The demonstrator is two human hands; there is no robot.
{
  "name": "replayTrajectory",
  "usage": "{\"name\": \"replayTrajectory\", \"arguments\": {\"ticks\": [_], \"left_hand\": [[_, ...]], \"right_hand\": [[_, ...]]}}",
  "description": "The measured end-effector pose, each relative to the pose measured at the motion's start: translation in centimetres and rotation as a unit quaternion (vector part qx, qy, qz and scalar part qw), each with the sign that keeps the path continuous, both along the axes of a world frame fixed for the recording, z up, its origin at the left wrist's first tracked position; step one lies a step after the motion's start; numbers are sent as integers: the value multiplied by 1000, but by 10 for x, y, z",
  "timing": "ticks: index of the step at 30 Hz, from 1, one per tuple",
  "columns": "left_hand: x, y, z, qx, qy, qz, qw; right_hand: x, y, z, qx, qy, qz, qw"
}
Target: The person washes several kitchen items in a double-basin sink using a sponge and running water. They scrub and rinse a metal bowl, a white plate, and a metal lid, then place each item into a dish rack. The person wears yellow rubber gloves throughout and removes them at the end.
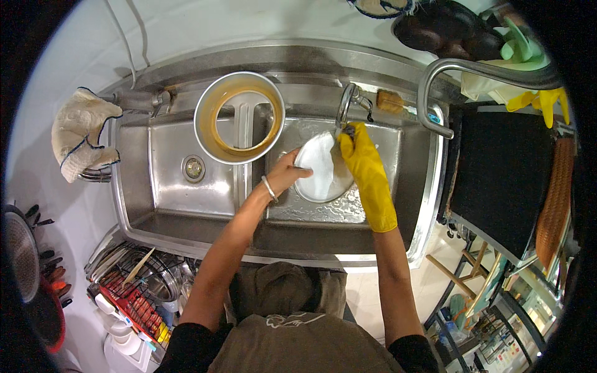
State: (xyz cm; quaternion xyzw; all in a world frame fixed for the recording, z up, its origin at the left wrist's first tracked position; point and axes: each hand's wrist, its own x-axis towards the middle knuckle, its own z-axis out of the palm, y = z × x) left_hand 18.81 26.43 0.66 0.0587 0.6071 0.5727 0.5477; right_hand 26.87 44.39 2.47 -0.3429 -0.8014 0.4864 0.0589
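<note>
My bare left hand (283,174), with a pale bangle at its wrist, grips the left edge of a round metal disc (318,172). The disc is tilted above the right sink basin (322,214). A yellow rubber glove covers my right hand (358,151), which is curled around a small dark scouring pad (349,131). That hand is just below the spout of the chrome tap (344,105), by the disc's upper right edge. A bottomless round metal tin (205,116), stained brown inside, rests over the divider between the basins.
The left basin (163,196) has a round drain (193,168). A sponge (389,101) and a brush lie behind the right basin. A cloth (81,135) drapes over a left-hand fixture. A curved metal pipe (433,84) overhangs the right corner. A wire dish rack (140,279) stands lower left.
</note>
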Motion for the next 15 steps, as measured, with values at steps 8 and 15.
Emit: {"name": "replayTrajectory", "arguments": {"ticks": [8,15], "left_hand": [[-23,16,-12,-30,152,-133,979],[-2,12,-23,16,169,-71,983]], "right_hand": [[-15,-9,-4,175,93,218,956],[-9,-3,-21,226,138,191,945]]}}
